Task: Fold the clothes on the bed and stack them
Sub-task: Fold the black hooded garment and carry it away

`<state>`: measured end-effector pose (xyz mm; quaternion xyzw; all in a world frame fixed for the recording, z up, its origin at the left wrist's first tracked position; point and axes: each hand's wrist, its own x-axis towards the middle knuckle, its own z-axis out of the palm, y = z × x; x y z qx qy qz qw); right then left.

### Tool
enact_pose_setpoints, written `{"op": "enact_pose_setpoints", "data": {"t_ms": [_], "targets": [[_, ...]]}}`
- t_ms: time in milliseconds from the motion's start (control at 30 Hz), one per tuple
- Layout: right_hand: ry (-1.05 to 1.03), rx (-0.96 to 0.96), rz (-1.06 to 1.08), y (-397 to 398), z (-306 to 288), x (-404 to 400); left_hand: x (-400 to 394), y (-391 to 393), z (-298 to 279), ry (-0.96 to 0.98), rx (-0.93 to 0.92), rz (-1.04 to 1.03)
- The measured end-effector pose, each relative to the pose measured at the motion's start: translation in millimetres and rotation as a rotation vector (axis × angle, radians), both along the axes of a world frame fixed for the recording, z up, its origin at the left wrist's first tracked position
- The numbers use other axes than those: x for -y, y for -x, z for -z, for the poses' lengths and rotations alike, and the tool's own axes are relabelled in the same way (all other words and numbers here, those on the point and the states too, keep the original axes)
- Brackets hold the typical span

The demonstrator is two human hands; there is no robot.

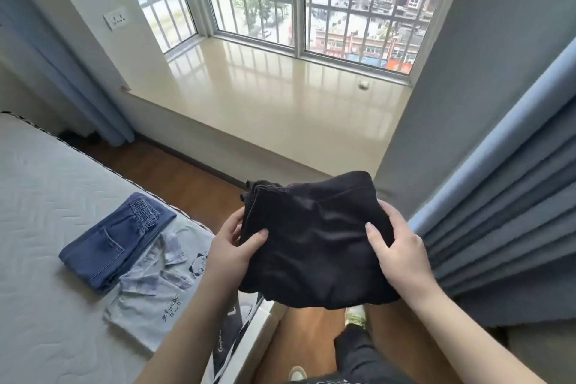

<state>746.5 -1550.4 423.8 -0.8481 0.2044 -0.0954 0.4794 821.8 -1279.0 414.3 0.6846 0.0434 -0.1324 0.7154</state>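
Showing the bed (46, 196), bearing folded jeans (115, 237) beside a pale shirt (149, 299). A folded black garment (314, 240) is held above the floor, beside the bed; left hand (230, 249) and right hand (402, 252) fingers clamped on its sides.

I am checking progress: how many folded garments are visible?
3: black garment held in both hands, blue jeans on the bed, pale shirt beside and partly under them. More may be hidden.
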Motion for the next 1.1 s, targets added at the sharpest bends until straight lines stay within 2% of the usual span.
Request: {"op": "enact_pose_setpoints", "data": {"t_ms": [300, 500, 767, 1100], "targets": [[-0.101, -0.031, -0.152, -123, 15, 71, 56, -97, 13, -0.075, -0.02, -0.098], [-0.153, -0.094, -0.314, -201, 13, 81, 64, -135, 15, -0.114, -0.031, -0.226], [-0.143, -0.114, -0.527, -301, 28, 35, 21, -176, 25, -0.099, -0.085, -0.425], [-0.128, -0.105, -0.792, -410, 39, -66, -60, -216, 32, -0.04, -0.124, -0.676]]}}
